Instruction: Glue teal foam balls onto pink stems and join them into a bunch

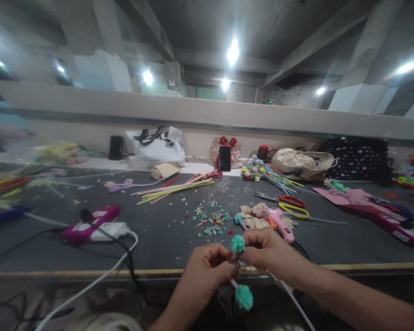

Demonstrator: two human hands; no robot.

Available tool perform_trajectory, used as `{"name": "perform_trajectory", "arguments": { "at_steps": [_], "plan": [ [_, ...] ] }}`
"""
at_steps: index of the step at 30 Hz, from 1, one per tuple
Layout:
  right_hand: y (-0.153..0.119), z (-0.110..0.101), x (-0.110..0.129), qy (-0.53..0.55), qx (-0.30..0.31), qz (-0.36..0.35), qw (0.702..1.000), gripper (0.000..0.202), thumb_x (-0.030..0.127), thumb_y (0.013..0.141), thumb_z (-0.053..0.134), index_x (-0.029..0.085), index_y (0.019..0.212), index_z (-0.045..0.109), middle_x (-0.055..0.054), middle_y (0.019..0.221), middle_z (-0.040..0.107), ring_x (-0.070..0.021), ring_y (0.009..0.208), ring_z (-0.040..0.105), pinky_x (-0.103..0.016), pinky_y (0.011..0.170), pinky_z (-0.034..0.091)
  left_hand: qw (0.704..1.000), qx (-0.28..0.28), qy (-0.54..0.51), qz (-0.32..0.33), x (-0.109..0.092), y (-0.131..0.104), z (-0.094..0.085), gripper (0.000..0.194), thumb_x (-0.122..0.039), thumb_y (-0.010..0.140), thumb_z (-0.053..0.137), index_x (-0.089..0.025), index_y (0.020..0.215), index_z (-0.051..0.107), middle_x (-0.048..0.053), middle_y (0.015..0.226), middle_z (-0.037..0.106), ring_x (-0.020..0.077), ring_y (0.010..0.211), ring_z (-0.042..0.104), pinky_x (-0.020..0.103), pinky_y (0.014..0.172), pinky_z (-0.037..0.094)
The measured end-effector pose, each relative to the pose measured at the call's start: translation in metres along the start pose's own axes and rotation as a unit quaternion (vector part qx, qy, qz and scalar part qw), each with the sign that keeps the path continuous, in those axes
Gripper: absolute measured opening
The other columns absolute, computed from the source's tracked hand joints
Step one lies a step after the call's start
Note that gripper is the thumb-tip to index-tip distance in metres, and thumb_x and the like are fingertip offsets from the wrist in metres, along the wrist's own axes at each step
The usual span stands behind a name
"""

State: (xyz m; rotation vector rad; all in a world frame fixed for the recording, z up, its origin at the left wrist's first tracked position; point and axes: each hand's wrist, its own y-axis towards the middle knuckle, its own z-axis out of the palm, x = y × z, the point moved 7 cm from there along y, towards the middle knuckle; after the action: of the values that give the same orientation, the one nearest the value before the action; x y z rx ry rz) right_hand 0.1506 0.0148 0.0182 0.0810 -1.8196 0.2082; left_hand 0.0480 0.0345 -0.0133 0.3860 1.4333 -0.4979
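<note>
Over the table's front edge, both my hands work close together on a pale pipe-cleaner stem bearing teal fuzzy tufts. My left hand pinches the stem just below the upper teal tuft. From the right, my right hand has thumb and forefinger closed at that tuft's side. A lower teal tuft hangs beneath the fingers. Another small teal tuft shows just beyond my right hand, and a pale stem trails below that hand. Fingers hide how these pieces join.
Small clippings lie scattered ahead. A pink glue gun rests on crumpled cloth, with scissors behind. Pipe cleaners lie farther back, near an upright phone. Cables run from a magenta power strip at left.
</note>
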Motion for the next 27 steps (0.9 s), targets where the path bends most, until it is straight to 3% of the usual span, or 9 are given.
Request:
{"name": "perform_trajectory", "arguments": {
  "at_steps": [5,10,16,20,23,27],
  "plan": [
    [0.001,0.002,0.002,0.002,-0.018,-0.021,1.0,0.008,0.018,0.067,0.055,0.012,0.061,0.057,0.008,0.046,0.041,-0.0026,0.039,0.026,-0.014,0.035,0.019,0.997,-0.054,0.056,0.006,-0.007,-0.002,-0.009,0.018,-0.028,0.06,0.064,-0.012,0.068,0.061,-0.005,0.05,0.052,0.007,0.045,0.041,0.018,0.044,0.033],
    [0.001,0.001,0.007,-0.027,-0.028,-0.029,0.999,0.01,0.02,0.068,0.055,0.012,0.064,0.058,0.007,0.047,0.04,-0.0035,0.041,0.028,-0.014,0.036,0.022,0.996,-0.058,0.059,0.019,-0.015,-0.005,-0.011,0.017,-0.027,0.064,0.059,-0.013,0.072,0.065,-0.002,0.057,0.059,0.0093,0.053,0.046,0.018,0.051,0.036],
    [0.003,-0.004,0.001,-0.08,-0.04,-0.02,0.996,0.013,0.025,0.069,0.055,0.013,0.066,0.059,0.006,0.049,0.042,-0.0043,0.04,0.031,-0.014,0.035,0.024,0.992,-0.079,0.093,0.03,-0.018,-0.004,-0.015,0.014,-0.024,0.064,0.058,-0.012,0.064,0.065,-0.001,0.053,0.057,0.0099,0.051,0.046,0.019,0.049,0.036],
    [-0.002,-0.011,0.007,-0.186,-0.052,-0.047,0.98,0.012,0.024,0.071,0.053,0.014,0.068,0.061,0.005,0.051,0.048,-0.0063,0.042,0.039,-0.017,0.039,0.029,0.993,-0.083,0.083,0.008,-0.014,-0.002,-0.016,0.014,-0.025,0.065,0.055,-0.013,0.065,0.06,-0.002,0.048,0.055,0.0106,0.044,0.048,0.02,0.045,0.038],
    [-0.015,-0.013,0.025,-0.374,-0.088,-0.148,0.911,0.01,0.021,0.073,0.052,0.016,0.068,0.06,0.001,0.058,0.055,-0.0102,0.053,0.047,-0.02,0.049,0.032,0.989,-0.099,0.112,0.014,-0.013,-0.003,-0.017,0.013,-0.025,0.066,0.053,-0.014,0.064,0.059,-0.003,0.047,0.052,0.0096,0.042,0.046,0.02,0.044,0.037],
    [-0.034,0.005,0.032,-0.594,-0.081,-0.236,0.765,0.012,0.013,0.077,0.045,0.018,0.075,0.055,-0.002,0.067,0.056,-0.0137,0.057,0.046,-0.026,0.05,0.027,0.98,-0.121,0.16,0.016,-0.012,-0.004,-0.017,0.015,-0.025,0.066,0.051,-0.013,0.065,0.061,-0.003,0.049,0.051,0.0093,0.042,0.045,0.019,0.042,0.035]
  ]
}}
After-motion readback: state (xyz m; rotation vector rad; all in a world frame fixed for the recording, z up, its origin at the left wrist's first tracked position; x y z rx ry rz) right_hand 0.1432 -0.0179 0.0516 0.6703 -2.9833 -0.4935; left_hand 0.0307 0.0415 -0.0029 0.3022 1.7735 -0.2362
